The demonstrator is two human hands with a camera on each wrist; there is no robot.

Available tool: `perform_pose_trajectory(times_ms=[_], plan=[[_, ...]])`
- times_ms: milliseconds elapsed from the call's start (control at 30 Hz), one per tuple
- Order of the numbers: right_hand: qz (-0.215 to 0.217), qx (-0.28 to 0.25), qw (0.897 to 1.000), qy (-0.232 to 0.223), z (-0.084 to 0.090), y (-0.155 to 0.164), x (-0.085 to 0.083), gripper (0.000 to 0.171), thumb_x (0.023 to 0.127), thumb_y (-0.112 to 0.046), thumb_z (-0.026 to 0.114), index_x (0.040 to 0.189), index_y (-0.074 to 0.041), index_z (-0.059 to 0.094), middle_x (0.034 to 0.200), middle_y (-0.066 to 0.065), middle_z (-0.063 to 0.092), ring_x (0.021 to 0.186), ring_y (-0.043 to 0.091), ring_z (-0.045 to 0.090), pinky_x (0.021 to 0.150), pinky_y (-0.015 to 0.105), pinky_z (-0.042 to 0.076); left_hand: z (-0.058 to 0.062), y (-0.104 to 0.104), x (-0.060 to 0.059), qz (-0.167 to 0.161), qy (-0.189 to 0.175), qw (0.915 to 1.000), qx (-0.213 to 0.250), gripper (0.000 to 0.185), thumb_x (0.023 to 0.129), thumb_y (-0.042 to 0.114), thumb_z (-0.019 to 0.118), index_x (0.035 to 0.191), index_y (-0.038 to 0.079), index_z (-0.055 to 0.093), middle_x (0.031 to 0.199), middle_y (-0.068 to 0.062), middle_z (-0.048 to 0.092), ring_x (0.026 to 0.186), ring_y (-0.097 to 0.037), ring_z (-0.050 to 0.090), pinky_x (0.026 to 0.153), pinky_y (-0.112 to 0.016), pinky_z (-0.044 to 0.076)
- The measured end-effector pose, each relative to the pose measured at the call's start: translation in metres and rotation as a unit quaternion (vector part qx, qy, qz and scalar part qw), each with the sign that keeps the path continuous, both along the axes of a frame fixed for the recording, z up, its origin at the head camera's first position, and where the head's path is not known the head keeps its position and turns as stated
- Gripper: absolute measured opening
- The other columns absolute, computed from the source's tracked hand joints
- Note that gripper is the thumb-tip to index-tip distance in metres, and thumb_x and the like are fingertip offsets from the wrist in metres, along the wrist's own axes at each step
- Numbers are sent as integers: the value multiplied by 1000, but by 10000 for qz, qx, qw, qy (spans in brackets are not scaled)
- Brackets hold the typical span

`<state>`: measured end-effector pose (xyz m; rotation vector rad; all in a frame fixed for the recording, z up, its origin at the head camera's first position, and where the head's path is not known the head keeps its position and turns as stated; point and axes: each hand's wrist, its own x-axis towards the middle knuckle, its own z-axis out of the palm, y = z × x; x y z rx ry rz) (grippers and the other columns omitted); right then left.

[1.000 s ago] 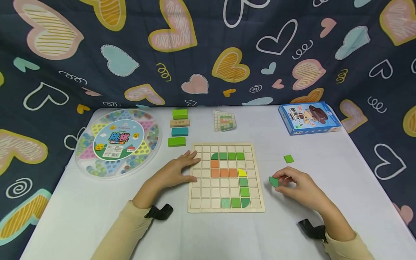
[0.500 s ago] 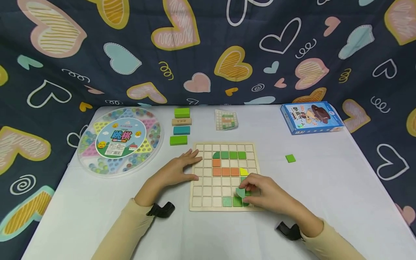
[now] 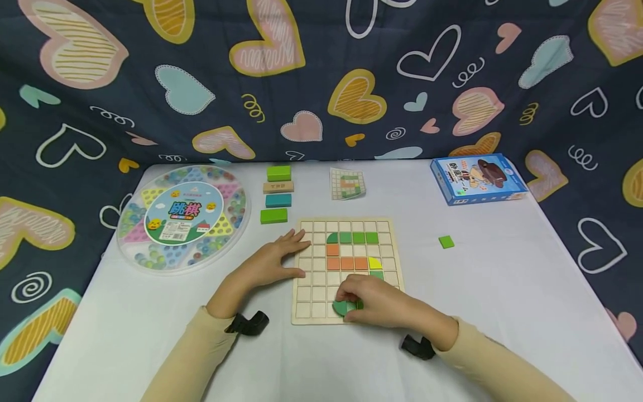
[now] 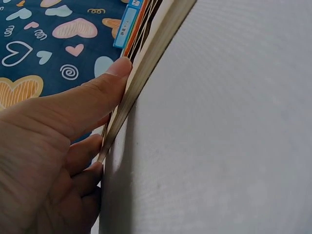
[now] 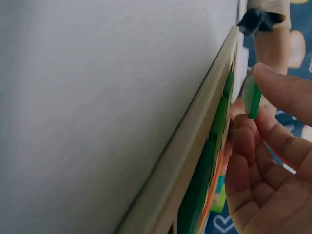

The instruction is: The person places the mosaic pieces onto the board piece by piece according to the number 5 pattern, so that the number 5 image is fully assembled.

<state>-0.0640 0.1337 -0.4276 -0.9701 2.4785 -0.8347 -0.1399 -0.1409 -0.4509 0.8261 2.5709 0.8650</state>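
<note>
A wooden grid board [image 3: 311,231] lies in the middle of the white table, with green, orange and yellow tiles set in its squares. My right hand [image 3: 374,304] is over the board's bottom row and pinches a dark green quarter-round tile [image 3: 340,307] [image 5: 251,97] between thumb and fingers, just above the squares. My left hand [image 3: 273,261] rests flat against the board's left edge, thumb [image 4: 92,97] pressed along its side [image 4: 146,63]. A loose green square tile [image 3: 446,242] lies on the table to the right.
A round clear case of marbles [image 3: 182,215] sits at the left. Several coloured blocks [image 3: 277,192] stand behind the board, beside a pattern card [image 3: 347,183]. A blue box [image 3: 477,178] is at the back right. Heart-print cloth hangs behind the table.
My right hand carried the quarter-round tile from the table at the right onto the board, then leftward along the bottom row. The left hand stayed put.
</note>
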Motion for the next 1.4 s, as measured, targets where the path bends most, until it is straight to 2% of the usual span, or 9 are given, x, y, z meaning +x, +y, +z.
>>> perform_pose_trajectory(times_ms=[333,567,767,933,1100,1200,1333,1400], plan=[[270,377,9988,142,-1,-13,-3,22,80,-25,76,98,-19,65,90,-12,53,79,4,48,70,17,44,0,0,1,33,-2,10000,27,70,79,40,75,140,16,49,155,-4,29,145,-31,20,113,-56,23],[275,470,9984,164,-1,-17,-5,26,78,-24,77,98,-18,63,89,-11,51,80,5,45,70,18,43,0,0,0,25,-16,10000,-30,70,79,40,74,140,15,49,155,-4,27,145,-31,19,113,-55,23],[131,291,9994,-129,4,-12,-6,35,78,-26,78,108,-16,64,101,-9,57,86,4,50,77,20,46,1,1,0,39,7,10000,0,70,79,40,74,140,16,49,155,-4,28,144,-31,20,113,-55,23],[-61,-289,9992,-280,12,7,-8,41,80,-25,76,117,-13,61,112,-5,62,100,10,59,89,28,49,0,1,1,38,-11,10000,-31,71,79,41,74,141,17,48,155,-3,29,144,-32,20,112,-57,22],[-603,-846,9946,-14,19,38,-14,44,80,-19,77,119,-9,60,117,3,64,105,17,61,91,38,50,0,0,1,5,-35,10000,-66,71,79,41,74,141,17,47,155,-3,28,144,-31,19,114,-55,22],[-1186,-870,9888,264,21,64,-22,45,79,-16,77,120,-8,60,116,4,64,106,19,60,93,42,49,0,0,1,-16,-22,10000,-65,71,80,40,74,141,16,47,155,-4,28,145,-31,19,114,-55,22],[-1993,-688,9767,403,16,104,-34,46,81,-15,76,122,-6,59,119,8,63,109,25,59,95,46,46,1,1,1,-31,2,10000,-81,71,80,40,73,141,16,47,155,-4,28,144,-31,20,114,-55,22],[-2315,-594,9701,412,13,124,-38,45,83,-17,74,124,-6,58,121,10,63,110,27,58,95,44,46,2,1,1,-34,16,10000,-72,71,80,40,73,141,16,47,155,-4,29,144,-31,20,114,-55,22]])
